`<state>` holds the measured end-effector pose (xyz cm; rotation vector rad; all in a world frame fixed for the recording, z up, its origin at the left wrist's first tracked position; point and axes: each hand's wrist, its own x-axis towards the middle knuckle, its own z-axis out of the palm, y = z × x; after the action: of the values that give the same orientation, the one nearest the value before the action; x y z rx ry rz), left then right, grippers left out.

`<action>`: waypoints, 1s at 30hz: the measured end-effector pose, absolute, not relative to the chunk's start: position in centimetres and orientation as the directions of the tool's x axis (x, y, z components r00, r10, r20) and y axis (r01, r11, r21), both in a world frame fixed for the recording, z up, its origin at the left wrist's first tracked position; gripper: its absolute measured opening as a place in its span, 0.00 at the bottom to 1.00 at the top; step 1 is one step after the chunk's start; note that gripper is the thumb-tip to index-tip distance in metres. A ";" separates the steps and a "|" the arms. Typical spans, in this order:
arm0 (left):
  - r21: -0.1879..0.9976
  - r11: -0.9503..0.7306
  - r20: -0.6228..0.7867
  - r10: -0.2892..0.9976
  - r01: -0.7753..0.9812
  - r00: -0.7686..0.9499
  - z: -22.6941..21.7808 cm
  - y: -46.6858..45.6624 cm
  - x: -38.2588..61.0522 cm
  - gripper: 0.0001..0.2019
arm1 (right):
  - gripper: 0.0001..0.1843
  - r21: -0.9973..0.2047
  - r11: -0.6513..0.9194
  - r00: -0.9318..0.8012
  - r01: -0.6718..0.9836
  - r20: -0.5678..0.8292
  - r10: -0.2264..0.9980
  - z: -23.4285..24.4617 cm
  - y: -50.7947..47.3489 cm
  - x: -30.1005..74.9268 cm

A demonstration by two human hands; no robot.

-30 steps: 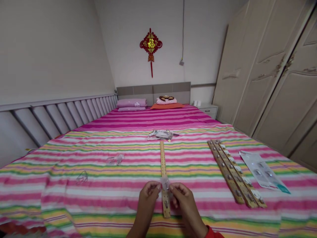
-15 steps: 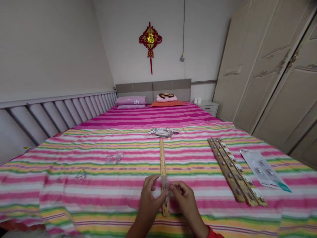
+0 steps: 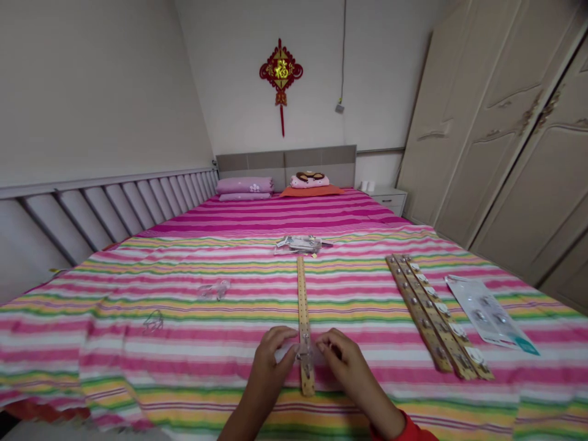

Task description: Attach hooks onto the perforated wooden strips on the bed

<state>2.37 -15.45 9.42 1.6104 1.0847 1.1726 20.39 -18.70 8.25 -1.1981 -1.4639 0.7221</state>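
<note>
A narrow wooden strip (image 3: 302, 300) with rows of holes lies lengthwise on the striped bedsheet in front of me. Over its near end is a small clear plastic piece (image 3: 309, 350), with a bit of shiny metal at its left side. My left hand (image 3: 274, 358) is curled at the left of the strip, its thumb at the metal bit and its index finger a little apart from the thumb. From the right, my right hand (image 3: 342, 356) pinches with thumb and index finger at the plastic's edge. The plastic's exact shape is too blurred to tell.
Several wooden strips (image 3: 425, 315) with metal and white round pieces lie at the right. Beside them is a clear packet (image 3: 489, 315). Plastic packs (image 3: 301, 245) lie beyond my strip. Clear plastic scraps (image 3: 215, 289) and a thin wire-like tangle (image 3: 154, 320) are on the left.
My hands have moved slightly apart, and the clear plastic between them looks flatter and more spread, with the metal bit now showing. The view has shifted slightly.
</note>
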 end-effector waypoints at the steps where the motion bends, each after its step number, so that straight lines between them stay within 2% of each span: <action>1: 0.947 -0.279 0.243 0.946 0.159 0.213 9.6 -15.5 2.4 0.08 | 0.11 -0.897 0.324 0.041 0.302 0.351 0.935 8.5 -18.7 20.4; 6: 0.948 -0.261 0.201 0.934 0.182 0.295 9.6 -15.9 2.8 0.01 | 0.11 -0.889 0.346 -0.018 0.300 0.357 0.934 9.2 -18.7 20.0; 10: 0.954 -0.214 0.145 0.943 0.209 0.301 8.8 -16.0 3.0 0.03 | 0.10 -0.932 0.287 0.048 0.220 0.304 0.951 8.9 -18.0 20.0; 15: 0.999 -0.041 0.036 0.976 0.022 0.213 8.4 -14.9 3.3 0.11 | 0.18 -0.989 0.144 0.263 -0.035 0.130 0.956 7.4 -16.8 20.3; 21: 0.991 0.071 -0.063 0.996 -0.115 0.065 7.7 -12.7 4.5 0.17 | 0.22 -0.988 0.051 0.164 -0.148 0.026 0.986 5.8 -15.4 19.4; 26: 0.991 0.047 -0.041 0.998 -0.123 0.053 6.7 -10.6 5.8 0.14 | 0.20 -0.982 0.074 0.204 -0.173 0.038 0.978 5.5 -13.1 19.0; 30: 0.994 0.035 -0.029 0.998 -0.106 0.050 6.0 -8.6 6.4 0.12 | 0.19 -0.989 0.115 0.244 -0.088 0.091 0.965 5.0 -10.9 19.5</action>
<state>6.38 -8.56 6.01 1.1294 1.1099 1.1991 19.46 -10.87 5.03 -1.1656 -1.0064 1.0033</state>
